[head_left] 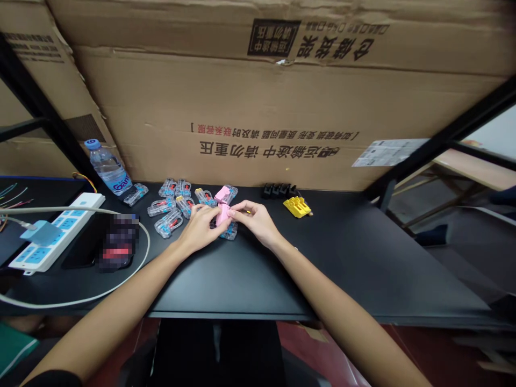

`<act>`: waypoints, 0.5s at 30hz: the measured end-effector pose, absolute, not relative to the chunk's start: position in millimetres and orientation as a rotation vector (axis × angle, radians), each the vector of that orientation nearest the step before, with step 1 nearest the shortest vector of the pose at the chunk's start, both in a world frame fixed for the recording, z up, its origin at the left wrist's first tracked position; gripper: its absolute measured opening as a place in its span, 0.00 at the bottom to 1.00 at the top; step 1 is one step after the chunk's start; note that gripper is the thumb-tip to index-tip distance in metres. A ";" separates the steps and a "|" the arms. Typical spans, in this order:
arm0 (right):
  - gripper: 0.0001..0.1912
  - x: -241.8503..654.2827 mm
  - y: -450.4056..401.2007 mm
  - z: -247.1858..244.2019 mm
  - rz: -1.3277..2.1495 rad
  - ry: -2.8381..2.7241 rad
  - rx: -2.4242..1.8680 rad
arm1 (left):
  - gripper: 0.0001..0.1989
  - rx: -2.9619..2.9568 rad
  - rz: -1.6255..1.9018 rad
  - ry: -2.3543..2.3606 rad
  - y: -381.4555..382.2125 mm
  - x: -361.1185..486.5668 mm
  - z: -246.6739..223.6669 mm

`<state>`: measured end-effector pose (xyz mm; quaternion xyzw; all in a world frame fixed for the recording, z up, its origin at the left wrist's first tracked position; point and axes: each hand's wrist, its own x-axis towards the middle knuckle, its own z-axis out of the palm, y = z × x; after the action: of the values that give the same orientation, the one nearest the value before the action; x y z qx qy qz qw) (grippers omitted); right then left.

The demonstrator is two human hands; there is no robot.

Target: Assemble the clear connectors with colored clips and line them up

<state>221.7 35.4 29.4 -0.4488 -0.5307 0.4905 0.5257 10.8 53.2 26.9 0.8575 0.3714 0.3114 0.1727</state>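
Observation:
My left hand and my right hand meet over the black tabletop, fingertips closed on a small pink plastic piece from either side. A second pink plastic piece lies just beyond it; whether the two are joined I cannot tell. Around my left hand lie several clear plastic pieces with blue and red parts inside, some with a yellowish end. One clear piece shows partly beneath my fingers. What else my fingertips cover is hidden.
A yellow plastic piece and a row of black pieces lie to the right. At left are a water bottle, a white power strip, a looping cable and a blurred dark item. Cardboard walls the back.

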 end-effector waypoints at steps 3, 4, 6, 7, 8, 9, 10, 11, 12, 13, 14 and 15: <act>0.19 222.5 35.5 30.0 1.179 -1.265 -1.072 | 0.13 2.437 0.882 1.050 53.1 10.3 27.0; 0.19 222.9 35.5 30.0 1.179 -1.272 -1.070 | 0.13 2.439 0.887 1.049 53.0 10.2 26.9; 0.19 223.5 35.6 29.8 1.168 -1.301 -1.064 | 0.12 2.439 0.902 1.044 53.0 10.2 26.6; 0.19 223.7 35.6 29.5 1.161 -1.317 -1.059 | 0.12 2.439 0.907 1.042 53.1 10.2 26.5; 0.18 223.9 35.6 29.1 1.157 -1.329 -1.055 | 0.12 2.439 0.907 1.040 53.1 10.2 26.5; 0.18 224.0 35.6 28.7 1.155 -1.336 -1.052 | 0.12 2.438 0.903 1.042 53.2 10.1 26.6; 0.18 224.0 35.6 28.3 1.155 -1.341 -1.051 | 0.12 2.439 0.897 1.046 53.3 10.0 26.8; 0.18 224.0 35.7 27.9 1.153 -1.341 -1.053 | 0.12 2.441 0.890 1.050 53.4 9.9 27.0; 0.18 224.0 35.8 27.4 1.149 -1.340 -1.057 | 0.12 2.446 0.883 1.051 53.4 9.7 27.2; 0.18 224.0 35.9 26.9 1.144 -1.339 -1.062 | 0.12 2.451 0.878 1.050 53.4 9.6 27.4; 0.19 224.0 36.0 26.5 1.142 -1.337 -1.068 | 0.12 2.455 0.877 1.049 53.4 9.5 27.5; 0.19 224.0 36.2 26.0 1.143 -1.335 -1.073 | 0.12 2.458 0.880 1.047 53.3 9.5 27.6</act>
<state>224.0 36.2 26.0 -0.4464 -0.5558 0.4759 0.5151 9.5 53.3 27.6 0.8620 0.3674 0.3085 0.1638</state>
